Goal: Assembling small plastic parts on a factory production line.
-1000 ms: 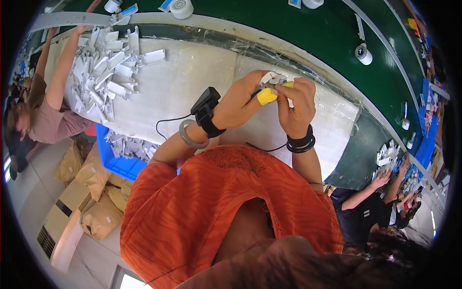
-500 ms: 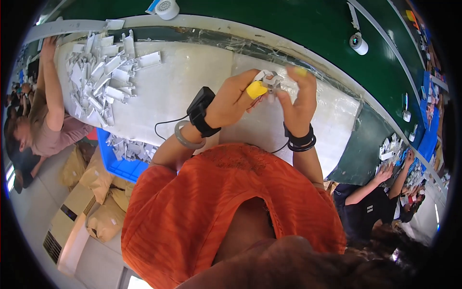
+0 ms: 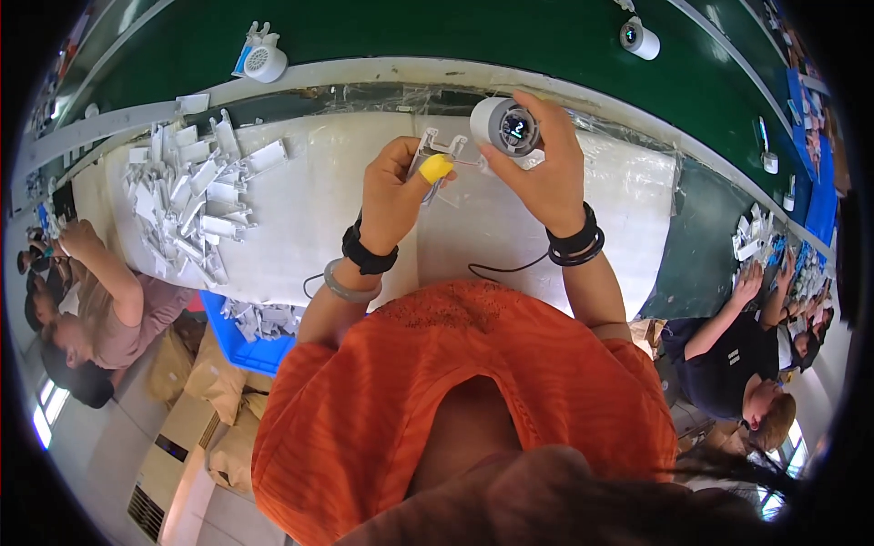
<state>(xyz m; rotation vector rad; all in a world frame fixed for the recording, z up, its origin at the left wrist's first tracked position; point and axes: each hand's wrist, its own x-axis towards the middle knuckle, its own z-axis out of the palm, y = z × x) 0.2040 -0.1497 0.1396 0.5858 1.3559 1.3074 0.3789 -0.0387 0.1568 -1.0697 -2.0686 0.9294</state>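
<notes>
My right hand point(image 3: 557, 173) grips a white and grey cylindrical device point(image 3: 492, 126), its dark round end with a small lit display turned toward the right. To its left, my left hand point(image 3: 390, 197) pinches a white plastic bracket point(image 3: 443, 144) with two prongs standing up. A yellow finger cover point(image 3: 436, 168) sits on the left thumb. A thin reddish wire spans the gap between the bracket and my right fingers. Both hands are raised over the white-covered table point(image 3: 341, 218). What lies behind the left fingers is hidden.
White plastic pieces point(image 3: 196, 187) are heaped at the table's left. A blue bin point(image 3: 238, 346) of parts stands beside me. Beyond a raised rail, the green belt point(image 3: 437, 36) carries a white perforated device point(image 3: 266, 62) and a display device point(image 3: 640, 40). Co-workers sit on both sides.
My hands, close together over a grey and white piece before, have moved apart. The cylindrical device now shows plainly in my right hand, the bracket in my left. The view has shifted.
</notes>
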